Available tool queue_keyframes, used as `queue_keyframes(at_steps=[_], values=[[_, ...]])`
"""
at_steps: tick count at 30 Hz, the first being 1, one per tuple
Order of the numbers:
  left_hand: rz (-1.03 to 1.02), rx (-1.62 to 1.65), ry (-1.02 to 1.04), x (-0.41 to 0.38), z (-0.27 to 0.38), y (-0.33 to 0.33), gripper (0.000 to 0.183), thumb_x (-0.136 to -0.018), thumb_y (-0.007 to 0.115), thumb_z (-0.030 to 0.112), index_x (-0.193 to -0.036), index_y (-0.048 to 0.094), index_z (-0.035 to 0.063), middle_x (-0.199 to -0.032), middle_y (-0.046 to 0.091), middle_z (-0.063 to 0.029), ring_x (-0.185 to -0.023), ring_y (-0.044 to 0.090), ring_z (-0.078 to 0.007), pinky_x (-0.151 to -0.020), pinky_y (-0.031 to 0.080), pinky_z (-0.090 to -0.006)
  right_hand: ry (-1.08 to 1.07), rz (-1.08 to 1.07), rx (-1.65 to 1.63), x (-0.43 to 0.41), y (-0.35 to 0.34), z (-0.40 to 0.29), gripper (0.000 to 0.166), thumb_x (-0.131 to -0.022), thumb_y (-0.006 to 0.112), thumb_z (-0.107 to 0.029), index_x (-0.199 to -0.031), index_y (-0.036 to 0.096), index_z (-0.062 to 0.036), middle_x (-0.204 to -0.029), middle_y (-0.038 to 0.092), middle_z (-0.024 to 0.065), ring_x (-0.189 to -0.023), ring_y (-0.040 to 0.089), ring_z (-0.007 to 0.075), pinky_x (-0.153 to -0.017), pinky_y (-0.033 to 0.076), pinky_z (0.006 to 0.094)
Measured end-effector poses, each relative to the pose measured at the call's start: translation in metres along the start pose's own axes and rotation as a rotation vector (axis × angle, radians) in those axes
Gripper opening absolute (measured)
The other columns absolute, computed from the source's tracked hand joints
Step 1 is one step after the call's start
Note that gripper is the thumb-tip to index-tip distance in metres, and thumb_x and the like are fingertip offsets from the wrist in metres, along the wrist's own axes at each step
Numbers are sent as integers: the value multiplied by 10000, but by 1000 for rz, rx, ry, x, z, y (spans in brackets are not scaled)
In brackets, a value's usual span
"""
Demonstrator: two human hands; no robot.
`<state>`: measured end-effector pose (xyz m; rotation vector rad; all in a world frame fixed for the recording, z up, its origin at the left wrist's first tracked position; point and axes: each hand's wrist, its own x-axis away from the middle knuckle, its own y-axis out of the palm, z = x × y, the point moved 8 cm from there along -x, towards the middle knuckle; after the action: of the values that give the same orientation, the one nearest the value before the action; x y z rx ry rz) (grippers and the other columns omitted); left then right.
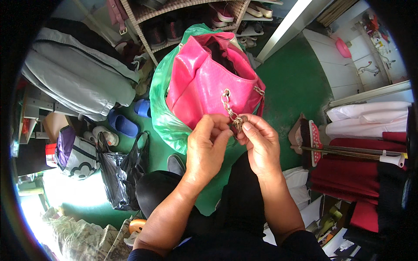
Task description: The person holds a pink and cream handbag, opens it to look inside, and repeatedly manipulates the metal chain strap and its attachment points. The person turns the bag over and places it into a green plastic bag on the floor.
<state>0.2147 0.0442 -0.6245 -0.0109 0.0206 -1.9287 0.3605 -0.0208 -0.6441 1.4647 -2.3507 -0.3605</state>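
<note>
A shiny pink handbag [196, 81] stands before me, its top open and the inside dark. A green plastic bag [168, 130] lies around and beneath it. From a metal eyelet on the handbag's near side hangs a metal chain [226, 101]. At the chain's lower end my right hand [261, 140] pinches a small bunch of metal pieces [239, 122] between thumb and fingers; their exact kind is unclear. My left hand [207, 143] is curled right beside this bunch, thumb and fingertips close together. Whether it grips any of the metal is hidden.
A wicker-edged shoe rack [187, 9] stands behind the handbag. Blue slippers [122, 124] and a black plastic bag [119, 176] are on the green floor to the left. A broom [314, 143] lies to the right, near a doorway with a white frame [284, 27].
</note>
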Motion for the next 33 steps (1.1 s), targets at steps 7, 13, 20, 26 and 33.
queue_keyframes(at_steps=[7, 13, 20, 26, 33], values=[[-156, 112, -149, -6, -8, 12, 334, -999, 620, -23, -1325, 663, 39, -928, 712, -42, -770, 620, -87, -688, 533, -262, 102, -32, -81, 5, 3, 1, 295, -1047, 656, -110, -1311, 674, 21, -1117, 736, 73, -877, 698, 124, -748, 582, 270], [-187, 122, -166, -7, -10, 17, 328, -1006, 631, 1, -1329, 668, 39, -913, 711, -40, -779, 626, -86, -680, 534, -264, 114, -54, -31, 7, -1, -2, 300, -1048, 646, -90, -1327, 668, 18, -1149, 736, 80, -897, 707, 129, -781, 600, 274], [-189, 31, -101, -9, -7, 20, 288, -999, 643, 10, -1285, 672, 30, -861, 711, -54, -727, 638, -93, -648, 531, -271, 49, -53, 70, 7, -6, -8, 251, -1035, 654, -60, -1276, 685, 3, -1123, 734, 75, -891, 694, 115, -756, 585, 258], [-160, 68, -144, -10, -13, 19, 186, -1001, 633, 16, -1183, 672, 22, -839, 710, -50, -691, 632, -97, -633, 517, -266, -80, -11, 227, 5, -11, -16, 168, -1013, 673, -15, -1180, 682, -1, -1043, 714, 51, -871, 681, 99, -744, 580, 255], [-189, 94, -145, -11, -14, 19, 141, -1008, 620, 9, -1143, 659, 23, -829, 702, -40, -701, 627, -93, -654, 507, -258, -172, -61, 360, 7, -7, -18, 246, -927, 715, 114, -1147, 682, 8, -1007, 681, 33, -882, 667, 75, -738, 563, 217]])
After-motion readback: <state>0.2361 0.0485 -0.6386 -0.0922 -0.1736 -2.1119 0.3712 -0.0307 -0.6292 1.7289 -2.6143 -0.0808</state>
